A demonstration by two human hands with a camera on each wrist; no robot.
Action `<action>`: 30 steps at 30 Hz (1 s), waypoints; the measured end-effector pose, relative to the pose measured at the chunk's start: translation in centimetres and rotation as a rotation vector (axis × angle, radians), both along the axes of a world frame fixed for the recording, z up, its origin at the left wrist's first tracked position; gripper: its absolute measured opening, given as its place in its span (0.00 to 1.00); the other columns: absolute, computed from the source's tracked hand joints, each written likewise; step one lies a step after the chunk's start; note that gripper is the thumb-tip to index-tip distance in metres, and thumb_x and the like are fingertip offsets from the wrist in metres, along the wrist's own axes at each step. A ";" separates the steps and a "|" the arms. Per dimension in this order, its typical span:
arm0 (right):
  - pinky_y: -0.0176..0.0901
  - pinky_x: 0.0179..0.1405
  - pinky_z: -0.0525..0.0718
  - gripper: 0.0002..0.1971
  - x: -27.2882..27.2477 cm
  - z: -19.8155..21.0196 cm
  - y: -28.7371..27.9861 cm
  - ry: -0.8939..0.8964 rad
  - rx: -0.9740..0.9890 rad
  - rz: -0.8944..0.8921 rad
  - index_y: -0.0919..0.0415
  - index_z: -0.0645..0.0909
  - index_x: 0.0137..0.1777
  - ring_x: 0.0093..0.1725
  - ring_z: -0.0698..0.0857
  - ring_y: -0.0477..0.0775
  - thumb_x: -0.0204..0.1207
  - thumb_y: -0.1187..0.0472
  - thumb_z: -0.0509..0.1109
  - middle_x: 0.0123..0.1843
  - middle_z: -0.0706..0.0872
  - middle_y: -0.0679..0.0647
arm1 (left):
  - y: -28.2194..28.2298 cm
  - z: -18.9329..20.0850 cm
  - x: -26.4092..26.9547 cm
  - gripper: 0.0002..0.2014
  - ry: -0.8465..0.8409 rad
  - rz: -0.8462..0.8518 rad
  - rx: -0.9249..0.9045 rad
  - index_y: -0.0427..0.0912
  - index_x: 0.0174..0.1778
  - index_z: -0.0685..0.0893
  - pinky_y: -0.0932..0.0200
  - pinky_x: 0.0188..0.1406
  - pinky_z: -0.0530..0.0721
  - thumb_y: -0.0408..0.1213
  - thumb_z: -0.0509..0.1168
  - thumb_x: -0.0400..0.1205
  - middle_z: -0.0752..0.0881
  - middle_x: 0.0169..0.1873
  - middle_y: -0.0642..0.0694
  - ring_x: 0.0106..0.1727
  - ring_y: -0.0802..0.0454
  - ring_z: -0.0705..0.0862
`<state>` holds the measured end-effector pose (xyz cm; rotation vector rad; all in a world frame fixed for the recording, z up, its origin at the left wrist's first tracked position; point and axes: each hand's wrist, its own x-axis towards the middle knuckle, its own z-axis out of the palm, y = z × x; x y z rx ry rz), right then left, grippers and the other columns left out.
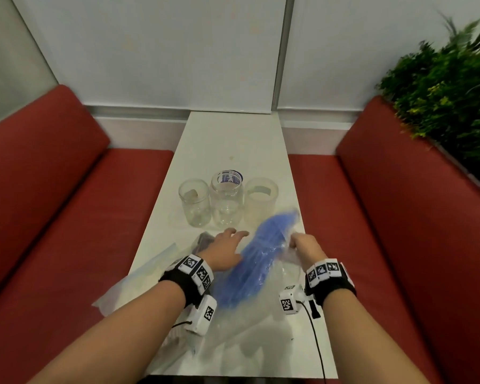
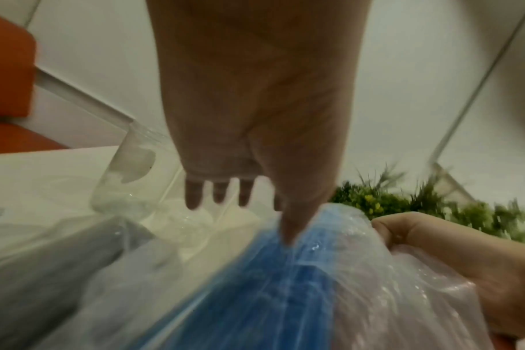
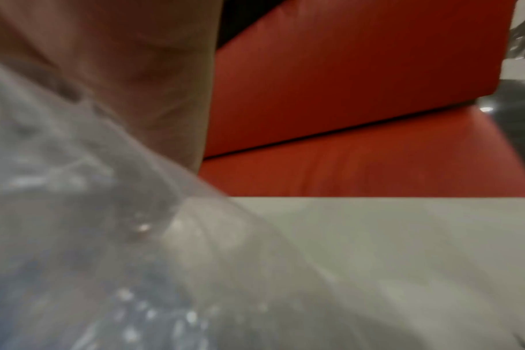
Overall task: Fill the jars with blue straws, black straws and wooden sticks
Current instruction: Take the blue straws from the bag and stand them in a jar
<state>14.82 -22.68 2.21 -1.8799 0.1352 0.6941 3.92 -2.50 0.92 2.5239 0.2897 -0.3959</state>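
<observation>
Three clear jars [image 1: 194, 202] [image 1: 227, 199] [image 1: 261, 199] stand in a row mid-table, all holding no straws or sticks. A clear plastic bag of blue straws [image 1: 258, 256] lies tilted in front of them. My right hand [image 1: 297, 242] pinches the bag's right edge and lifts it; the left wrist view shows that right hand [image 2: 429, 246] curled on the plastic. My left hand [image 1: 232, 239] hovers with fingers spread, and its thumb [image 2: 288, 227] presses on the blue straws [image 2: 273, 284]. A dark packet of black straws [image 1: 204, 241] lies under my left hand.
Another clear bag [image 1: 147, 273] lies at the table's left front edge; its contents are unclear. The white table [image 1: 233, 139] is narrow, with red benches [image 1: 67, 217] [image 1: 385, 217] on both sides. A plant [image 1: 449, 92] stands at the back right.
</observation>
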 end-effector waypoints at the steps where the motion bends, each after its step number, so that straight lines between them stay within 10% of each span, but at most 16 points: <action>1: 0.48 0.42 0.76 0.16 0.0 1.0 0.4 0.005 0.115 0.000 0.60 0.66 0.27 0.39 0.73 0.59 0.72 0.77 0.59 0.33 0.69 0.55 | -0.1 0.7 0.4 0.35 -0.028 -0.002 -0.222 0.54 0.84 0.62 0.56 0.75 0.70 0.45 0.69 0.82 0.66 0.81 0.42 0.78 0.50 0.70; 5: 0.47 0.45 0.89 0.11 -0.1 4.6 1.8 0.161 0.553 0.191 0.67 0.87 0.45 0.46 0.90 0.59 0.80 0.67 0.63 0.48 0.89 0.62 | -1.0 3.3 1.4 0.52 -0.018 0.059 -0.834 0.66 0.82 0.56 0.63 0.59 0.85 0.54 0.82 0.68 0.76 0.74 0.62 0.69 0.69 0.79; 10: 0.49 0.58 0.89 0.27 -0.2 6.4 3.2 0.174 0.687 0.422 0.59 0.88 0.66 0.65 0.89 0.59 0.83 0.39 0.64 0.65 0.90 0.63 | -0.8 3.9 3.4 0.44 -0.366 0.286 -0.807 0.35 0.78 0.67 0.39 0.62 0.86 0.28 0.79 0.65 0.86 0.60 0.38 0.62 0.43 0.87; 16: 0.47 0.54 0.85 0.13 2.5 3.2 0.2 -0.263 0.352 -0.151 0.57 0.84 0.61 0.63 0.87 0.60 0.81 0.52 0.75 0.65 0.88 0.60 | 2.0 5.1 3.0 0.26 -0.581 0.582 -1.057 0.37 0.59 0.84 0.60 0.30 0.85 0.28 0.70 0.62 0.91 0.38 0.45 0.37 0.51 0.90; 20: 0.71 0.74 0.74 0.57 2.2 1.1 -0.7 0.055 -0.014 -0.014 0.55 0.55 0.88 0.83 0.68 0.71 0.67 0.20 0.68 0.88 0.62 0.62 | 4.2 6.3 2.4 0.08 -0.623 0.801 -1.336 0.35 0.48 0.90 0.53 0.36 0.89 0.27 0.69 0.75 0.90 0.36 0.40 0.40 0.46 0.90; 22: 0.74 0.70 0.79 0.63 1.6 0.9 -0.2 0.337 0.208 0.159 0.54 0.60 0.88 0.81 0.71 0.75 0.59 0.12 0.60 0.87 0.66 0.63 | 4.5 6.5 2.0 0.06 -0.555 0.816 -1.483 0.36 0.47 0.88 0.40 0.57 0.88 0.28 0.66 0.79 0.87 0.44 0.36 0.52 0.39 0.86; 25: 0.62 0.64 0.87 0.42 1.8 2.3 1.0 0.401 0.731 0.023 0.59 0.82 0.76 0.71 0.85 0.67 0.74 0.25 0.63 0.72 0.85 0.65 | 4.6 6.2 1.1 0.06 -0.452 0.788 -1.557 0.37 0.53 0.84 0.34 0.74 0.74 0.29 0.65 0.81 0.80 0.55 0.34 0.61 0.37 0.80; 30: 0.42 0.41 0.91 0.12 3.1 7.1 2.3 -0.324 0.484 0.012 0.52 0.90 0.59 0.48 0.94 0.55 0.86 0.50 0.68 0.48 0.95 0.53 | 6.3 5.6 -1.6 0.14 -0.057 0.683 -1.324 0.28 0.62 0.83 0.44 0.66 0.84 0.32 0.67 0.84 0.85 0.63 0.33 0.62 0.39 0.86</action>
